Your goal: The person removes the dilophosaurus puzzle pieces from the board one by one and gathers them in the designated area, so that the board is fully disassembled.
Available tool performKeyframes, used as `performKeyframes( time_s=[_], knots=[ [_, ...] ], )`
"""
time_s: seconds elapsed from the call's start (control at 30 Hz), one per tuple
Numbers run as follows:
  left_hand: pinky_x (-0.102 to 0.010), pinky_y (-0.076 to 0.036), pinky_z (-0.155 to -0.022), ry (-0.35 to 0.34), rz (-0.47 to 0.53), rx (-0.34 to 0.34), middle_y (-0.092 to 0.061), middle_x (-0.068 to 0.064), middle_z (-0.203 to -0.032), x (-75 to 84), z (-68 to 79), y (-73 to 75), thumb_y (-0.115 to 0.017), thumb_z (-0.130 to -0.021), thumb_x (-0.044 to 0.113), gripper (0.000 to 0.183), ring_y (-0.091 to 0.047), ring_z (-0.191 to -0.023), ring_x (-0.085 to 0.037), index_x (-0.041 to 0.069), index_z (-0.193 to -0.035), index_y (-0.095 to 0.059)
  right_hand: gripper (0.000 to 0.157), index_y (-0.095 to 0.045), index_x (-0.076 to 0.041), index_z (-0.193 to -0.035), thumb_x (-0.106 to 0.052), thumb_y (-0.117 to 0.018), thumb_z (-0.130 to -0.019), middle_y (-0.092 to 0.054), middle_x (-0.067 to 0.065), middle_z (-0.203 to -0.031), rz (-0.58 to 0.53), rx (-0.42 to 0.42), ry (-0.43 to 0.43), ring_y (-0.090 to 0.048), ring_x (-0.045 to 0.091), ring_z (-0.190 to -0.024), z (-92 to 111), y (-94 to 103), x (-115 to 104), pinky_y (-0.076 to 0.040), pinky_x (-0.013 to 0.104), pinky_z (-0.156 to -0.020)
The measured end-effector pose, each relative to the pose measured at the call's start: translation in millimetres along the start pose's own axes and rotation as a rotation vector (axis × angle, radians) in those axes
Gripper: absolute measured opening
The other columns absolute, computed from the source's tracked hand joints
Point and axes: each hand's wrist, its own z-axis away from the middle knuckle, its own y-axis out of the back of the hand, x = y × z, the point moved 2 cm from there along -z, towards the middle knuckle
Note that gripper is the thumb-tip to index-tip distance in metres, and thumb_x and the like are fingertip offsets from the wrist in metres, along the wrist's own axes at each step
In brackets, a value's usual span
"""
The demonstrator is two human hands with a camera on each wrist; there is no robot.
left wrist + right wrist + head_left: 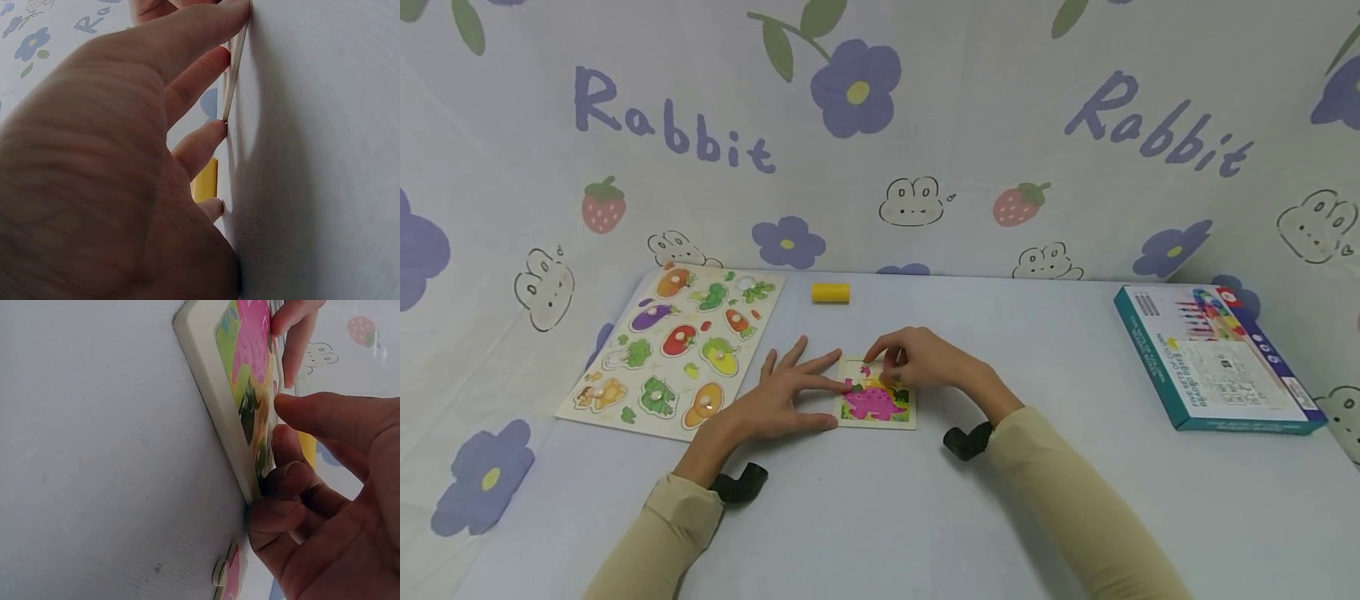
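A small square jigsaw puzzle (876,406) with a pink dinosaur lies on the table in a pale wooden frame. My left hand (778,398) is at its left side, fingers spread, with thumb and fingertips touching the frame's edge. Over the upper right part of the puzzle, my right hand (917,358) has its fingers curled and pinches a yellowish puzzle piece (891,379), mostly covered by the fingers. In the right wrist view, the thumb is at the puzzle's surface and the other fingers bend beside its edge. A loose pink piece (232,574) lies on the table near that hand.
A vegetable puzzle board (688,342) lies at the left, close to my left hand. Behind the small puzzle is a yellow cylinder (831,293). A flat teal and white box (1221,358) rests at the right. A patterned cloth (962,100) hangs behind the table.
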Motion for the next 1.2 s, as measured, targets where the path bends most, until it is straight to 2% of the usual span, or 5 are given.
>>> performKeyframes(
  time_s=[0.33, 0.63, 1.2],
  knots=[
    [-0.076, 0.016, -0.125, -0.005, 0.003, -0.001, -0.032, 0.001, -0.176, 0.0, 0.1, 0.3, -0.080, -0.091, 0.043, 0.051, 0.006, -0.167, -0.044, 0.035, -0.141, -0.069, 0.036, -0.072, -0.019, -0.135, -0.016, -0.074, -0.099, -0.068, 0.004, -0.097, 0.066, -0.056, 0.014, -0.057, 0.016, -0.089, -2.9, -1.5, -2.3, -0.049, 0.024, -0.076],
    [-0.077, 0.016, -0.125, 0.001, 0.009, -0.003, -0.032, 0.000, -0.176, 1.3, -1.3, 0.9, -0.080, -0.092, 0.042, 0.052, 0.006, -0.168, -0.044, 0.033, -0.141, -0.069, 0.037, -0.072, -0.021, -0.136, -0.016, -0.073, -0.100, -0.068, 0.005, -0.099, 0.099, -0.072, -0.035, -0.058, 0.018, -0.092, -3.5, -1.2, -7.8, -0.049, 0.025, -0.077],
    [-0.076, 0.017, -0.125, 0.004, 0.013, -0.010, -0.032, 0.000, -0.176, 0.5, -0.7, 0.7, -0.080, -0.092, 0.042, 0.052, 0.007, -0.167, -0.044, 0.033, -0.142, -0.069, 0.036, -0.073, -0.023, -0.134, -0.017, -0.074, -0.099, -0.061, 0.008, -0.100, 0.107, -0.038, -0.051, -0.053, 0.019, -0.094, -3.3, -3.4, -6.8, -0.044, 0.026, -0.077]
  ],
)
